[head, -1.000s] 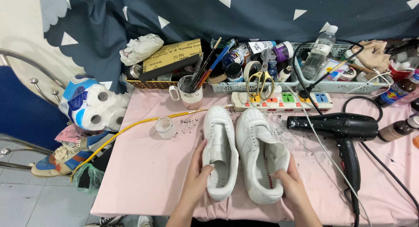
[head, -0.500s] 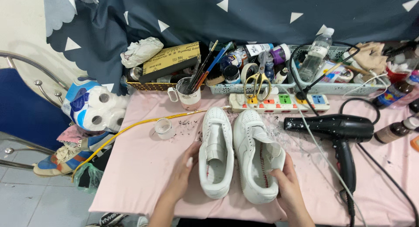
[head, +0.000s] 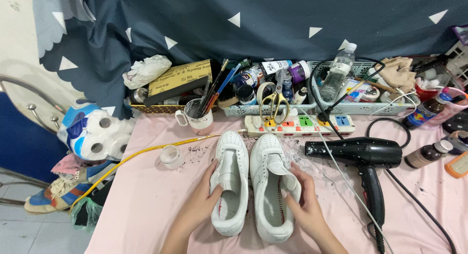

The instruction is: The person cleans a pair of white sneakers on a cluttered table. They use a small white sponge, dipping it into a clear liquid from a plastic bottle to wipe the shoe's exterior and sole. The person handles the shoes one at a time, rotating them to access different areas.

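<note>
Far left, off the table edge: pack of toilet rolls [head: 95, 137] and an old sneaker [head: 58, 195] lower down. Yellow cord [head: 146, 154] runs diagonally across the pink tablecloth [head: 146, 210], ending near a small tape roll [head: 171, 156]. Open cloth left of the hands, between cord and near edge.

Left hand [head: 200, 205] grips the left white shoe [head: 230, 181] at its outer side, thumb up on the collar, fingers curled round the side. Shoe lies flat, toe pointing away, tongue lifted. Right white shoe [head: 270, 185] sits just beside it, touching or nearly so, toe away too. Right hand [head: 304, 205] holds its outer side, fingers spread over the opening edge, thumb on the tongue area. Both shoes centre table, near front edge.

Behind: mug of brushes [head: 200, 118], scissors [head: 274, 103] lying over a power strip [head: 300, 124], baskets of bottles along the dark curtain.

Right: black hair dryer [head: 363, 154] just beside the right shoe, nozzle toward it, cable trailing to the front edge. Brown bottle [head: 429, 155] further right. Little free cloth there; some behind the dryer handle.
</note>
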